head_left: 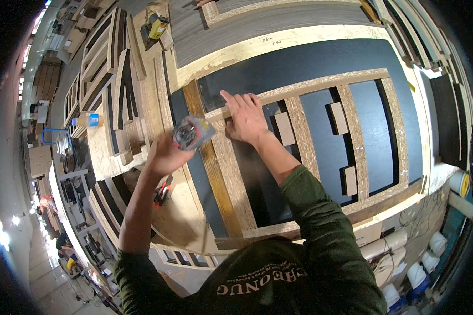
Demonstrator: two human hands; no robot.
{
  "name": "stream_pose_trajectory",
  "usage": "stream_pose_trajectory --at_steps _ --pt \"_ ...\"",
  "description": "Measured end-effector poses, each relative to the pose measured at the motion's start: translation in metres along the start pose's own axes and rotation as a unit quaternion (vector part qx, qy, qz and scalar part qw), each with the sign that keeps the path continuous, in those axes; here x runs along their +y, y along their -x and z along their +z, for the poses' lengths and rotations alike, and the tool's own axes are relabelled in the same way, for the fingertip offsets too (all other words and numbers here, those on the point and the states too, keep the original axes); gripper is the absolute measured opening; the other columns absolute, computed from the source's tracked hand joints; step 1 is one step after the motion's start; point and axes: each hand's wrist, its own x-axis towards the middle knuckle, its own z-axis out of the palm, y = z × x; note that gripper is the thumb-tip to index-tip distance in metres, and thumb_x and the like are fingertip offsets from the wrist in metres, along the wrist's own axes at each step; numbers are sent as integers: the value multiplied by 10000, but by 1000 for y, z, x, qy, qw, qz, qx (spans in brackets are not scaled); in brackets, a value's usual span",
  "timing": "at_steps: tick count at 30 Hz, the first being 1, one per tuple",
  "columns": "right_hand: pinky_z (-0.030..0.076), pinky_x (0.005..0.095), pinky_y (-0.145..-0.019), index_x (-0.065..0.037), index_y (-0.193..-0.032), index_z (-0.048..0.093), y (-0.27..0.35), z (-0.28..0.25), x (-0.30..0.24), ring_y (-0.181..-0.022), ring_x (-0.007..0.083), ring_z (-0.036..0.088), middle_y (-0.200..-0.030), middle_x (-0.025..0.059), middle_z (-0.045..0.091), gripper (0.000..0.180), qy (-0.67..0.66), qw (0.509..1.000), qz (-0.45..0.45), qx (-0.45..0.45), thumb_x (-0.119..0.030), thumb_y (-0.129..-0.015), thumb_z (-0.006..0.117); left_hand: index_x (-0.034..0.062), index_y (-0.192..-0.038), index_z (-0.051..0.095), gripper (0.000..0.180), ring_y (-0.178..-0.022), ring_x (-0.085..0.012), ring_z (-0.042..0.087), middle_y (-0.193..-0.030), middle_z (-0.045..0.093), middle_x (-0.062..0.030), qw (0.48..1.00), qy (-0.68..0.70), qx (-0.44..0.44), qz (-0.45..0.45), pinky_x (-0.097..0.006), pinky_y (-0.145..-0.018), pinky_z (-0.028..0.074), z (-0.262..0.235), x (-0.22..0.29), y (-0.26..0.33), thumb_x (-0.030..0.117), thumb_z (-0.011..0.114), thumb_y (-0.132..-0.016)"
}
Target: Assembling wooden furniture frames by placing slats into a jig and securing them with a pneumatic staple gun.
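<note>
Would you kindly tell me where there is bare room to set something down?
The dark panel is bare beyond the far wooden rail, and between the two rightmost slats. It is crowded at the left end, where the left hand holds a grey tool and the right hand rests on the frame; blocks sit beside the middle slats.

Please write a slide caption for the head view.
The left hand holds a grey tool; the right hand rests on a chipboard frame over a dark panel.
</note>
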Motion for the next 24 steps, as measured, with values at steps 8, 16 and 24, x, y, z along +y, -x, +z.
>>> stream_pose_trajectory --at_steps 8,16,24 --pt "272 416 -1054 -63 -1361 363 -3 -6 -3 -1095 282 474 -1097 123 541 766 35 999 23 -16 -234 -677 663 4 -1135 515 516 -952 -273 630 -1056 620 -164 994 -29 12 -102 -370 -819 509 7 23 107 155 759 -706" --pt "260 497 -1073 -124 -1180 568 3 -71 64 -1157 264 505 -1173 96 576 508 9 999 -32 11 -191 -682 641 20 -1003 624 361 -802 -255 668 -862 673 -137 989 71 100 -85 -340 -696 517 47 47 163 165 746 -696" --pt "263 449 -1098 -146 -1210 560 25 -148 153 -1175 275 482 -1177 115 553 549 57 994 -2 -96 -226 -678 671 -5 -814 644 259 -669 -271 668 -707 657 -145 993 -16 107 -45 -355 -605 514 73 124 150 174 742 -654"
